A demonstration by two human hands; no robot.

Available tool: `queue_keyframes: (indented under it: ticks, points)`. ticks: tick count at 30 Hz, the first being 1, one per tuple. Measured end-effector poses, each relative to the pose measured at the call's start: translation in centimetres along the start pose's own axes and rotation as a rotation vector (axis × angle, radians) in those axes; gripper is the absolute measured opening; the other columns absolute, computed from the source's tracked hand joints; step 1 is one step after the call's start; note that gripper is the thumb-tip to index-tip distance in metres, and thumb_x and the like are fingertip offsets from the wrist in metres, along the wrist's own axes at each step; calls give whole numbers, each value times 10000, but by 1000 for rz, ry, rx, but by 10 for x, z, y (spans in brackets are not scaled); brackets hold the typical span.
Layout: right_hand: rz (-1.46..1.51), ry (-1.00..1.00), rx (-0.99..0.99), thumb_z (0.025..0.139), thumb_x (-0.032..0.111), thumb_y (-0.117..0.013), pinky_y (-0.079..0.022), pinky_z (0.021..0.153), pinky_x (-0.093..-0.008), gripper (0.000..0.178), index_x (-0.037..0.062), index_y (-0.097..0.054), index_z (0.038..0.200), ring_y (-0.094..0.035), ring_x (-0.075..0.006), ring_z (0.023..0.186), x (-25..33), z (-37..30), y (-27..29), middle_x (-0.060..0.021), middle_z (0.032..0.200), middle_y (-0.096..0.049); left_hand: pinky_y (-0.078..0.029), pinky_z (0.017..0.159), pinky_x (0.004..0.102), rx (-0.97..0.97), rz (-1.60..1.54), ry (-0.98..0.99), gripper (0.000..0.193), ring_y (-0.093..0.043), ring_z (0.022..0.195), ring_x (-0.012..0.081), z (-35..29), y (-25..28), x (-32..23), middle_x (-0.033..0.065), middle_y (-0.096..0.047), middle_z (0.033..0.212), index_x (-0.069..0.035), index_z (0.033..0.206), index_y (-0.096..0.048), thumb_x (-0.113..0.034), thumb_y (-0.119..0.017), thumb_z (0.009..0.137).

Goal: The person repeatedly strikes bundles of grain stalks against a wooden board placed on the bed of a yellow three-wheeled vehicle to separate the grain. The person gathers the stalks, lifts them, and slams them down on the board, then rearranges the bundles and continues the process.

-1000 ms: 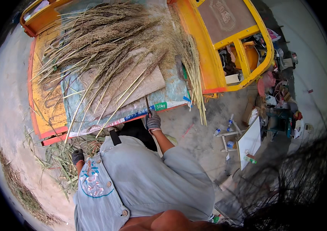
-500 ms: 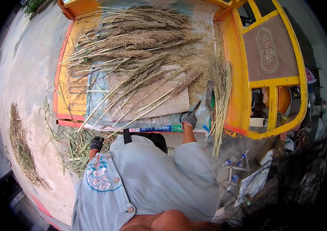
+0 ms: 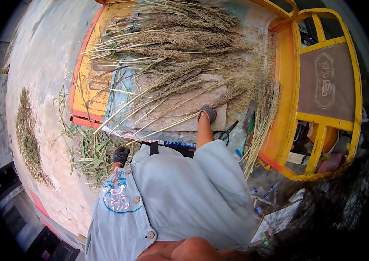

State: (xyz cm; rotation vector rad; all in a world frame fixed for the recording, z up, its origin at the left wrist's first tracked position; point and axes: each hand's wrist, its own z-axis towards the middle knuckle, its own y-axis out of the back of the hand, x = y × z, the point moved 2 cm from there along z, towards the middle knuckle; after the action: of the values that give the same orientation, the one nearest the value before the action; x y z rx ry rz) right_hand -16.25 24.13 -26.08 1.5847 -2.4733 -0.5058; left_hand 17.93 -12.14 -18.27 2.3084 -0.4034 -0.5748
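Note:
My right hand [image 3: 207,114], in a grey glove, is closed over a seed-headed grass stalk [image 3: 167,128] on a brown board [image 3: 184,124]; the back of the hand hides the grip. Close by on its right lie dark scissors [image 3: 228,132], apart from the hand. My left hand [image 3: 121,155], in a dark glove, hangs low beside my body, fingers curled together, with nothing visible in it. Ahead, many cut stalks with brown seed heads [image 3: 193,37] are piled, cut ends to the left. A separate bundle of stalks [image 3: 262,130] runs along the right side.
The yellow cart bed [image 3: 92,93] has a red edge and a yellow railing panel [image 3: 328,78] on the right. A dark-bladed tool [image 3: 249,115] lies beside the bundle. Green leaf litter [image 3: 91,156] covers ground at left; farther out is a strip of dried plants [image 3: 28,135].
My right hand has let go of the scissors, leaving them on the cart bed, and moved left onto a stalk. My left hand remains low by my side. The view has shifted.

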Motion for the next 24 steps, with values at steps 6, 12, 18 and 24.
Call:
queue_keyframes:
  ticks: [6, 12, 18, 24]
  points:
    - [1681, -309, -104, 878, 457, -340, -461, 613, -405, 475, 76, -535, 1085, -529, -202, 834, -19, 28, -9, -97, 1097, -517, -459, 723, 358, -75, -23, -112, 339, -610, 801, 292, 17, 19, -66, 164, -633, 848, -29, 898, -638, -330, -614, 743]
    - [1602, -386, -192, 858, 462, -375, -501, 634, -425, 516, 73, -503, 1172, -594, -230, 825, 10, 66, -22, -134, 1187, -502, -456, 669, 404, -8, -42, -278, 296, -582, 726, 348, 52, 27, -96, 188, -606, 731, -37, 785, -636, -326, -579, 750]
    - [1329, -313, -155, 819, 483, -452, -470, 637, -425, 471, 103, -554, 1079, -570, -215, 809, 64, 34, 1, -90, 1071, -550, -462, 667, 365, 198, 75, -55, 257, -602, 744, 281, 61, 23, -23, 129, -631, 798, -70, 830, -643, -310, -587, 757]
    - [1532, -196, -221, 790, 443, -532, -441, 578, -393, 377, 117, -591, 968, -553, -210, 717, 11, 163, -32, -54, 933, -587, -443, 509, 342, 57, -209, 208, 252, -582, 526, 206, 55, 46, 18, 124, -604, 599, -43, 792, -647, -289, -617, 748]
